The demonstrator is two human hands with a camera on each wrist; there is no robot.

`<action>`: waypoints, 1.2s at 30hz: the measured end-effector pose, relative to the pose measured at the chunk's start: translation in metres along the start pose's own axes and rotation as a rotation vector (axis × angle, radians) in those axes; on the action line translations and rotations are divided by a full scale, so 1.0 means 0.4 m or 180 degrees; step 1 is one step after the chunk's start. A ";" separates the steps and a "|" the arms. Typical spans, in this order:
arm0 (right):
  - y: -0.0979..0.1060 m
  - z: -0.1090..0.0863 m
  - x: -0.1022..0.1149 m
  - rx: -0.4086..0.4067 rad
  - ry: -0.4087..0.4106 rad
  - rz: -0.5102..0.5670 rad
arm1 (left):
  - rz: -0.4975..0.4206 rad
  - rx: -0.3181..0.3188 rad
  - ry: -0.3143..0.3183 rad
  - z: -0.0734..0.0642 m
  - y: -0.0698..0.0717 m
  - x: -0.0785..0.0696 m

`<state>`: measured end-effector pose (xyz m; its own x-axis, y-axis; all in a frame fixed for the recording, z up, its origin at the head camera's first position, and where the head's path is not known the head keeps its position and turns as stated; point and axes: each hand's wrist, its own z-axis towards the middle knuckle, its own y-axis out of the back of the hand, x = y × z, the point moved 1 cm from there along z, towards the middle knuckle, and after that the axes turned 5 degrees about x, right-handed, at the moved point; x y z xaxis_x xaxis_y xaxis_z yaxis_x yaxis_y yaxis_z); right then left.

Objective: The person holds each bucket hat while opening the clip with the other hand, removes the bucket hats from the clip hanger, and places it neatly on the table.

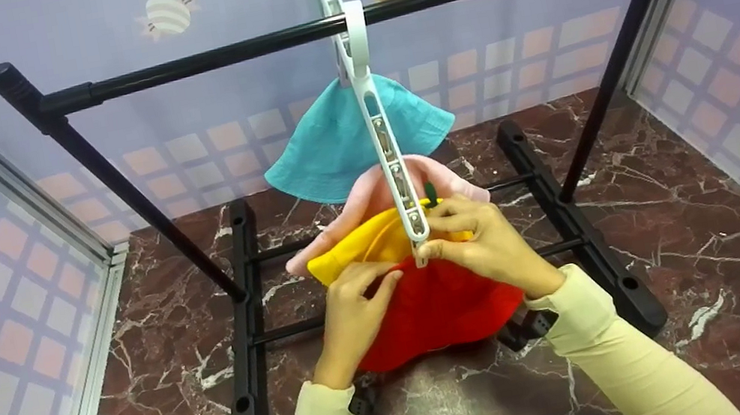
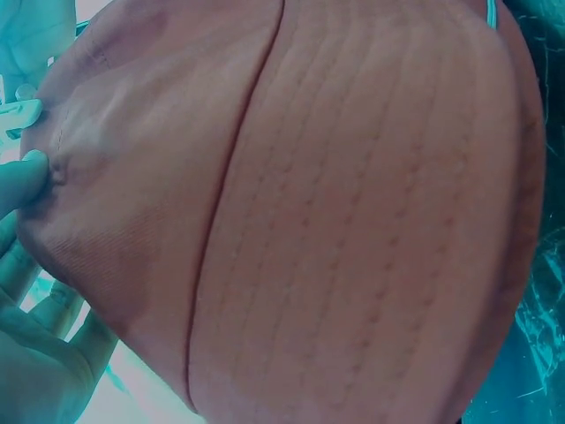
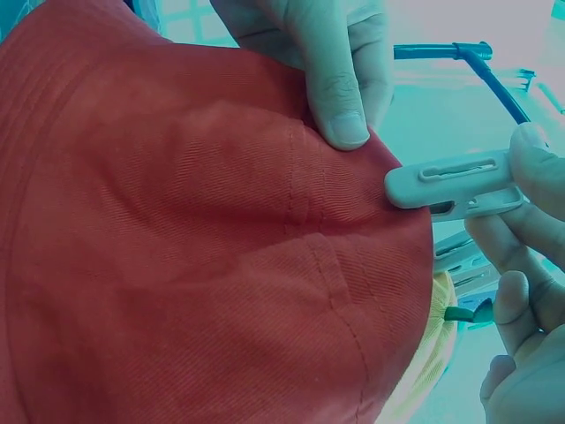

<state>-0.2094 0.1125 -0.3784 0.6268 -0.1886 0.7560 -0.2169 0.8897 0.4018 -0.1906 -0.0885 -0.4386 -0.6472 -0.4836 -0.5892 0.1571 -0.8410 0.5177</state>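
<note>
In the lower middle of the head view, the left hand (image 1: 352, 311) pinches the floppy red cloth hat (image 1: 445, 308) near its top, likely to keep it steady, while the right hand's (image 1: 492, 241) fingers squeeze a long pale plastic clip (image 3: 455, 179) at its edge.

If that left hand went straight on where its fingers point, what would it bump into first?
Past the red hat it pinches, the left hand would probably first meet the white clip held by the right hand, though depth is unclear.
</note>
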 end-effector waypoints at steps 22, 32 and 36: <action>-0.005 0.000 -0.005 -0.0034 0.0047 0.0022 | 0.0134 0.0007 -0.0107 -0.002 0.031 -0.006; -0.007 -0.001 0.004 -0.0060 -0.0021 0.0085 | 0.0284 0.0073 -0.0043 -0.010 0.047 -0.006; -0.006 0.000 0.003 -0.0057 0.0001 0.0105 | 0.0283 0.0090 -0.0037 -0.011 0.050 -0.005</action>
<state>-0.2081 0.1100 -0.3783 0.6198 -0.1590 0.7685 -0.2241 0.9027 0.3674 -0.1828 -0.1053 -0.4300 -0.6403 -0.5531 -0.5330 0.1934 -0.7876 0.5850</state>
